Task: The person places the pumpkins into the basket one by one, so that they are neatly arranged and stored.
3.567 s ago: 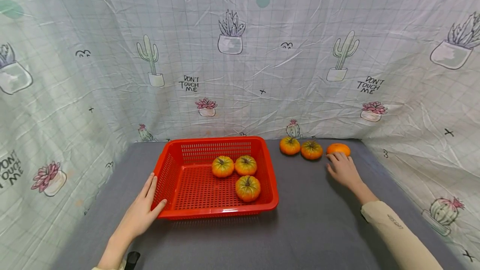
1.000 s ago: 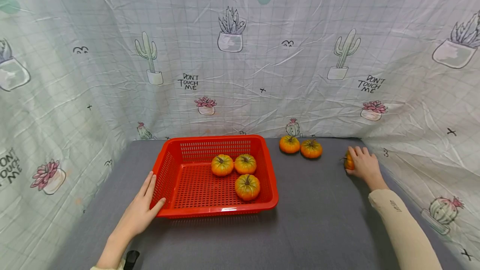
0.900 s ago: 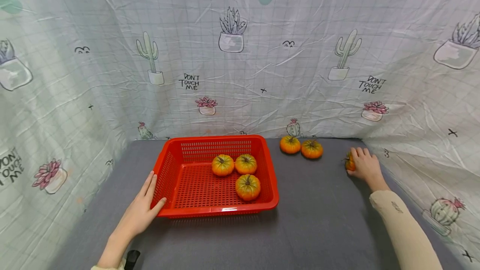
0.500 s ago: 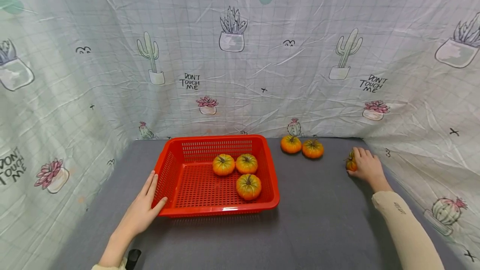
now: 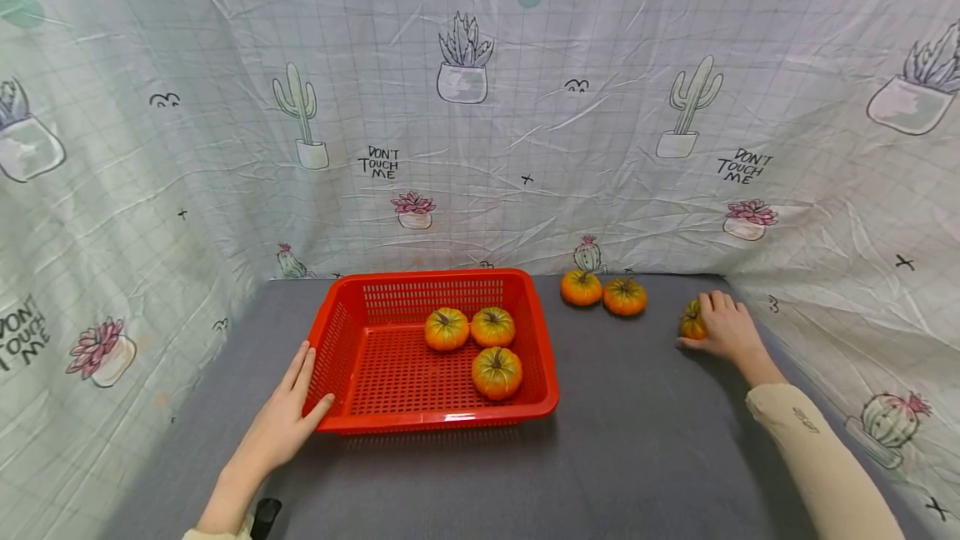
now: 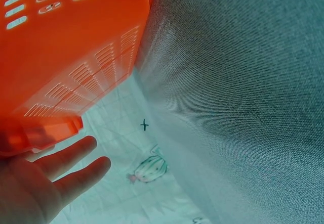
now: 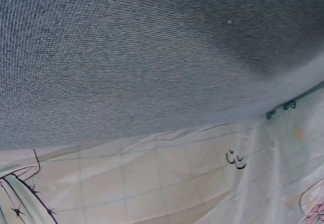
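My right hand (image 5: 729, 330) grips a small orange pumpkin (image 5: 691, 322) at the right side of the table, thumb in front and fingers over the back. Much of that pumpkin is hidden behind the hand; its greenish top shows on the left. My left hand (image 5: 279, 419) rests against the left rim of a red plastic basket (image 5: 435, 421), its fingers straight. Seen from the left wrist, the fingers (image 6: 81, 176) extend beside the basket's rim. Inside the basket sit three pumpkins (image 5: 497, 373), grouped toward its right. The right wrist view shows neither hand nor pumpkin.
Two more pumpkins, one at the back (image 5: 581, 287) and one just right of it (image 5: 625, 297), stand between basket and right hand. Grey cloth (image 5: 622, 432) covers the table. A printed curtain (image 5: 525, 132) encloses the back and sides.
My right hand has brought the pumpkin from the back toward me and turned it upright, then shifted slightly left in the last half second. The left hand and basket stay put.
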{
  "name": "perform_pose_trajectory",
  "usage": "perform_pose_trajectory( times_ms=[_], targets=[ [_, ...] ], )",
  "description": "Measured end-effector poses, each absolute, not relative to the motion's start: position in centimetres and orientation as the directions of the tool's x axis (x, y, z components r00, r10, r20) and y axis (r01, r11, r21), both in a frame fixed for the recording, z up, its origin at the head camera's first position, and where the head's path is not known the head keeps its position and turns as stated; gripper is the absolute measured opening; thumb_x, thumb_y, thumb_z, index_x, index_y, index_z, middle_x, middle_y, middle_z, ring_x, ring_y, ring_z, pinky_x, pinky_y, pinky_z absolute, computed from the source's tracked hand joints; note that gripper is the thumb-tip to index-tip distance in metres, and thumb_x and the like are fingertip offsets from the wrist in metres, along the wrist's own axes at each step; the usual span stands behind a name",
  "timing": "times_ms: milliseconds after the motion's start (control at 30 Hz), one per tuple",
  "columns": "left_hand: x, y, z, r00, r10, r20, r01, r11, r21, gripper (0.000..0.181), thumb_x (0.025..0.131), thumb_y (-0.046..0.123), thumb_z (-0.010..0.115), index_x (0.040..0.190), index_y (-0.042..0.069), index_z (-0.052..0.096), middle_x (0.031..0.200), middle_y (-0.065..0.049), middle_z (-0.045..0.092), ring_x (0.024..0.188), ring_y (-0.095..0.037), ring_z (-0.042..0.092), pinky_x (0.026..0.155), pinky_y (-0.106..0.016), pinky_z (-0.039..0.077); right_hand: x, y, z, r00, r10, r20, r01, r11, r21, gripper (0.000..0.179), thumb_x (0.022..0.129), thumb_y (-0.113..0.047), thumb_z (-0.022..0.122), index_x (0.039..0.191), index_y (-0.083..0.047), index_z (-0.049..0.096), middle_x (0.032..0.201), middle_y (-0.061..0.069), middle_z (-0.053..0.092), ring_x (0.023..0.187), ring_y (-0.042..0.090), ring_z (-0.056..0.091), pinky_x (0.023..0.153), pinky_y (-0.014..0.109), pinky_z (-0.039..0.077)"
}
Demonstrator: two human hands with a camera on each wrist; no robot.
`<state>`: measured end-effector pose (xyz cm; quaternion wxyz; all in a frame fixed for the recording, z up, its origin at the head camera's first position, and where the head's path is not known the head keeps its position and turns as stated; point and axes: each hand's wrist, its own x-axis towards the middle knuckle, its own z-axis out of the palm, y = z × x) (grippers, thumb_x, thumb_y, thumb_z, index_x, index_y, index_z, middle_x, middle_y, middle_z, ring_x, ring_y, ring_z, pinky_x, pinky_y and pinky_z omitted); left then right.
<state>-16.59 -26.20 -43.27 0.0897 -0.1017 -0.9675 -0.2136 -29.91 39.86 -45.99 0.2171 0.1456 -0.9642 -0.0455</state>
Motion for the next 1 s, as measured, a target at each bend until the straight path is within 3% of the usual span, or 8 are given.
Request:
perform_pose_trajectory(
  times_ms=[1000],
  targets=[
    [-16.7,-26.1,-43.0,-0.966,0.154,0.209,0.227,0.892,0.390,0.074,0.088,0.030,0.051,0.142,-0.001,0.011,0.150,-0.017,0.008,0.126,-0.043,0.030,0.093,-0.057,0.034,-29.2,31.9,-43.9,-0.702,-0.491,0.517,-0.461,0.866,0.196,0.076,0.057,-0.048,0.073,0.108,0.005,0.054,0.101,0.021,0.052,0.090,0.036,0.050,0.073,0.049,0.037]
  ],
)
